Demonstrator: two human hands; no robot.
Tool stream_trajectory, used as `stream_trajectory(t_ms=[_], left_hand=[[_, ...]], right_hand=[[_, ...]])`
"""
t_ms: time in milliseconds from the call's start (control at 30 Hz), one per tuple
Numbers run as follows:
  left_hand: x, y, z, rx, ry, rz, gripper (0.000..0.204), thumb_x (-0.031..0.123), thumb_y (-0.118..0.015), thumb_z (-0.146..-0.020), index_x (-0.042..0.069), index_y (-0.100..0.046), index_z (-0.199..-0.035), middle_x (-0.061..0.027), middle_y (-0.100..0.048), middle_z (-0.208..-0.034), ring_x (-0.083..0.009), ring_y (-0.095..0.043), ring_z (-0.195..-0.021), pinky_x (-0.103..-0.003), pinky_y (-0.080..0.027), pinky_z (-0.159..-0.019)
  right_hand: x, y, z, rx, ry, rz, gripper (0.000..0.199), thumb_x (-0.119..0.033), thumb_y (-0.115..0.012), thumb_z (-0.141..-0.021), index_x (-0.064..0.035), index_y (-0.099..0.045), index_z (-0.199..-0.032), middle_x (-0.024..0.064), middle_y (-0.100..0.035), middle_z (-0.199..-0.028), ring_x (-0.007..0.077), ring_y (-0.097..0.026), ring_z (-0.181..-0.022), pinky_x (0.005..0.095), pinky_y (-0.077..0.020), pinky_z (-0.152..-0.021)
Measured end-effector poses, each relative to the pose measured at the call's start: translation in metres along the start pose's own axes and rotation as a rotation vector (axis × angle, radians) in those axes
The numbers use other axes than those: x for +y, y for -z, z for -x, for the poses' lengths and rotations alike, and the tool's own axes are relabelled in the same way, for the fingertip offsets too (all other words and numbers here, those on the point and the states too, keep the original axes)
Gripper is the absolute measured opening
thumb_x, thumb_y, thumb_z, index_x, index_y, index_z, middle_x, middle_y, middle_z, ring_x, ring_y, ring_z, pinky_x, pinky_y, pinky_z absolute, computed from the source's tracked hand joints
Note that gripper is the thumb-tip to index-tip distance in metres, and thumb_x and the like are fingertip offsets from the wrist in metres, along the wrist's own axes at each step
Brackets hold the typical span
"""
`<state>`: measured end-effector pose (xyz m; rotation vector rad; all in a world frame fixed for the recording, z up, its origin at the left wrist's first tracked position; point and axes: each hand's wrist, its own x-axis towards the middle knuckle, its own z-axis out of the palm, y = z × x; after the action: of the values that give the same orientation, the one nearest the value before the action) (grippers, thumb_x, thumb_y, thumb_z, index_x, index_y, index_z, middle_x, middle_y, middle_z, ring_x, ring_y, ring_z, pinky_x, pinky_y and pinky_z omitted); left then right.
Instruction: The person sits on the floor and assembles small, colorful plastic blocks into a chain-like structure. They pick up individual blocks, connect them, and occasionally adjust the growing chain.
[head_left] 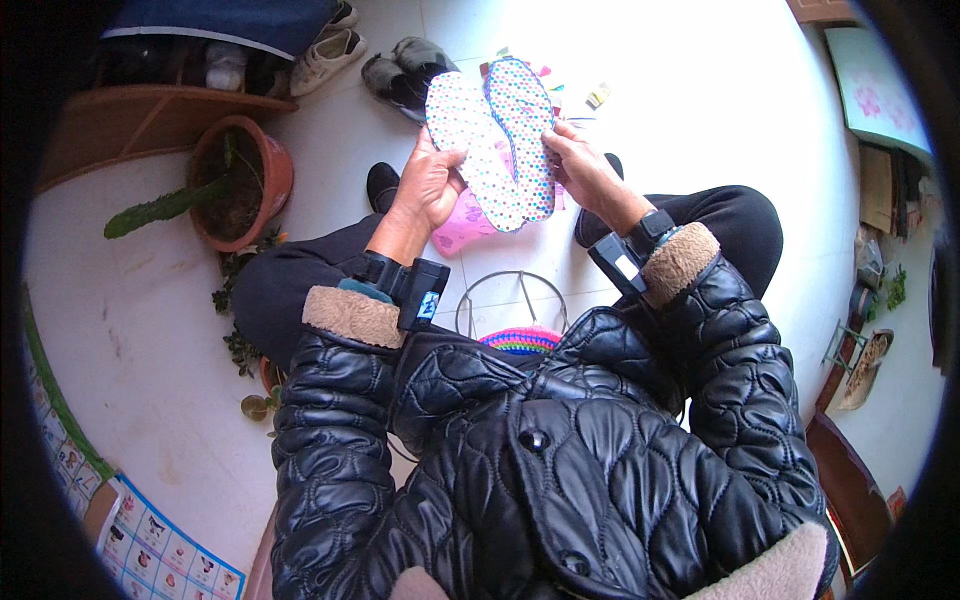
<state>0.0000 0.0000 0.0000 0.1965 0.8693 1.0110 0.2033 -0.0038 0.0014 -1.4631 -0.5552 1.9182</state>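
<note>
Here both insoles point away (toes up), lengthwise.

White tiled floor, brightly lit. Far left: clay pot with cactus, wooden shelf. Far centre: shoes, slippers. Near left: picture chart. Right: brown furniture.

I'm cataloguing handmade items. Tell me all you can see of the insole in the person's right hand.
The right insole is flat and foot-shaped, white fabric by its look, with small multicoloured dots and a blue stitched edge. It is held up lengthwise above the floor, toe away from the person. The right hand grips its right edge, and it partly overlaps the left insole.
</note>
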Motion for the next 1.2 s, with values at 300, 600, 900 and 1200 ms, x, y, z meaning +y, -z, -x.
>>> stream_trajectory(t_ms=[300, 600, 900, 1200], left_hand=[[-0.005, 0.001, 0.000, -0.083, -0.045, -0.075, 0.065, -0.015, -0.031, -0.078, 0.008, -0.015, -0.137, -0.0233, -0.042, -0.126, -0.0394, -0.051, -0.110, -0.045, -0.046, -0.093], [-0.006, -0.003, 0.001, -0.019, -0.002, -0.011, 0.053, -0.009, -0.028, -0.086, 0.007, -0.019, -0.136, -0.0215, -0.042, -0.127, -0.0369, -0.050, -0.112, -0.046, -0.044, -0.095], [-0.002, 0.000, 0.000, -0.020, 0.025, 0.045, 0.050, -0.006, -0.029, -0.087, 0.006, -0.021, -0.135, -0.0191, -0.042, -0.127, -0.0316, -0.048, -0.114, -0.045, -0.040, -0.098], [-0.003, 0.002, -0.003, -0.055, 0.036, 0.113, 0.040, 0.009, -0.028, -0.095, 0.005, -0.025, -0.134, -0.0217, -0.041, -0.129, -0.0400, -0.047, -0.114, -0.050, -0.038, -0.098]], right_hand=[[0.003, 0.010, 0.006, -0.055, 0.145, 0.027, 0.028, -0.017, -0.042, -0.092, 0.0005, -0.048, -0.113, 0.0082, -0.057, -0.100, 0.0156, -0.055, -0.089, 0.0309, -0.0454, -0.079], [-0.004, 0.005, 0.013, -0.077, 0.072, 0.018, 0.029, -0.017, -0.042, -0.092, 0.0004, -0.047, -0.115, 0.0095, -0.057, -0.103, 0.0176, -0.056, -0.091, 0.0330, -0.0447, -0.083], [0.003, 0.006, 0.001, -0.063, 0.077, 0.011, 0.026, -0.018, -0.042, -0.093, -0.0011, -0.049, -0.111, 0.0080, -0.056, -0.097, 0.0167, -0.054, -0.087, 0.0331, -0.0435, -0.080], [0.003, 0.010, 0.004, -0.118, 0.073, 0.036, 0.033, -0.020, -0.045, -0.093, -0.0096, -0.045, -0.124, -0.0009, -0.055, -0.098, 0.0084, -0.050, -0.084, 0.0274, -0.0433, -0.077]])
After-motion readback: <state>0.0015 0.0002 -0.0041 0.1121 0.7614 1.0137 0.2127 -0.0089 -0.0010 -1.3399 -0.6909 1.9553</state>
